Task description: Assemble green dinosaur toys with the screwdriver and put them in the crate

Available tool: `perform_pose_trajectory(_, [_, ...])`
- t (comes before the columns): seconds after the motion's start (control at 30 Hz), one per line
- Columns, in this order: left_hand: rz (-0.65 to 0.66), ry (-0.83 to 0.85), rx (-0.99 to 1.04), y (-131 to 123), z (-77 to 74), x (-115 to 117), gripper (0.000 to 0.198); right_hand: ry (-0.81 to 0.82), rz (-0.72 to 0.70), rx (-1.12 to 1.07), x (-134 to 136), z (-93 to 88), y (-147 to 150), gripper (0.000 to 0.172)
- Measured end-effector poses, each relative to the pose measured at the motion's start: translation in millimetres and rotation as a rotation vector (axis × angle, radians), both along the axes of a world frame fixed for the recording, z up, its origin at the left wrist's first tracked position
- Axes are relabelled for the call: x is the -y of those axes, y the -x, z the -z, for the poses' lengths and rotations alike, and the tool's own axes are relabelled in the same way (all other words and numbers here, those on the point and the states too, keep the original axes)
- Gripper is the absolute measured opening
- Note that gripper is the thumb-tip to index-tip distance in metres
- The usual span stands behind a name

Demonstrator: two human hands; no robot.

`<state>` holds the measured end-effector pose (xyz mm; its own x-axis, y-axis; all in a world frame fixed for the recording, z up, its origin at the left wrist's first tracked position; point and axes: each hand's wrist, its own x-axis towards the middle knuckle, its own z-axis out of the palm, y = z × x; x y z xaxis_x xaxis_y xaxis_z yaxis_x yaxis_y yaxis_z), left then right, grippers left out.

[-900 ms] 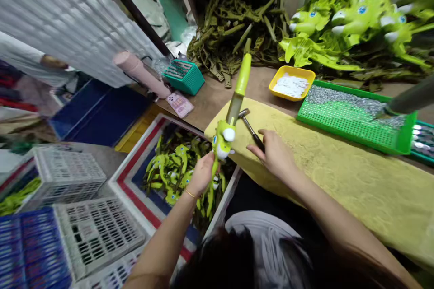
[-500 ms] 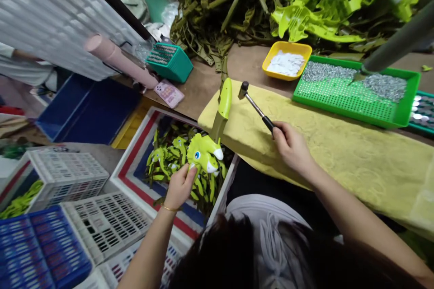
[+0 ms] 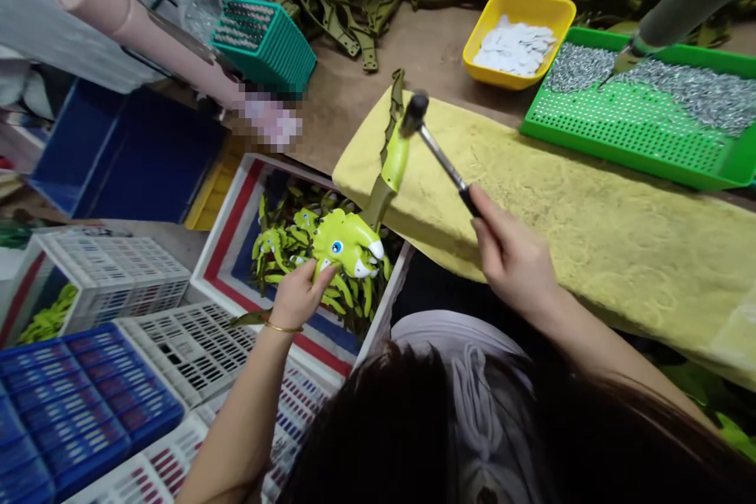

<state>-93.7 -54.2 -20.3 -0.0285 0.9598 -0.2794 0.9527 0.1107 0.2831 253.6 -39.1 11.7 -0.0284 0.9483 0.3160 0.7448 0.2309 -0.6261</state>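
The left hand [image 3: 298, 295] has its fingers curled against a lime-green plastic dinosaur toy [image 3: 346, 248], holding it above a crate [image 3: 242, 209], with the toy's olive-and-green strip [image 3: 393, 165] reaching onto a folded yellow towel [image 3: 531, 213]. The right hand [image 3: 513, 260] is closed round the black grip of a small hammer [image 3: 442, 157], its head just beside the strip's tip. No finished stage shows, but the crate holds many more green toys. On the bench [image 3: 425, 39] beyond, a green perforated tray [image 3: 626, 126] carries metal tacks, a yellow dish [image 3: 472, 55] holds white discs, and olive pieces [image 3: 331, 0] lie heaped.
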Motion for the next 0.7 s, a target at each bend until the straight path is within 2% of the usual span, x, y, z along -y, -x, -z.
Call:
perform_pose_trajectory(0.1, [0.006,0.002,0.018,3.5,0.6,-3.5,0.039,-0.013,0.015,-0.012,-34.6,-4.1,4.5,0.046])
perform_pose_trajectory(0.2, [0.019,0.004,0.029,5.5,-2.0,-6.1,0.041,0.197,-0.01,0.059,-69.2,10.3,9.2,0.05])
perform_pose_trajectory(0.27, [0.028,0.007,0.036,3.4,-4.1,-8.0,0.041,0.302,-0.008,0.091,-79.8,15.9,8.6,0.05])
perform_pose_trajectory(0.37, [0.029,0.011,0.052,-9.7,-4.3,-12.9,0.041,0.246,0.001,0.063,-71.7,5.4,5.0,0.05])
perform_pose_trajectory(0.47, [-0.006,0.024,0.071,-28.9,0.0,-21.2,0.042,0.215,-0.15,0.093,-51.8,-14.6,4.8,0.047])
perform_pose_trajectory(0.57, [-0.026,0.033,0.055,-39.7,5.9,-27.2,0.043,0.331,-0.336,0.26,-40.1,-25.8,10.3,0.045])
perform_pose_trajectory(0.63, [-0.016,0.03,0.031,-40.3,9.5,-27.2,0.045,0.373,-0.387,0.368,-37.2,-29.7,14.6,0.045])
perform_pose_trajectory(0.7, [-0.003,0.021,0.016,-38.1,12.5,-25.0,0.045,0.292,-0.385,0.385,-33.9,-34.2,17.0,0.044])
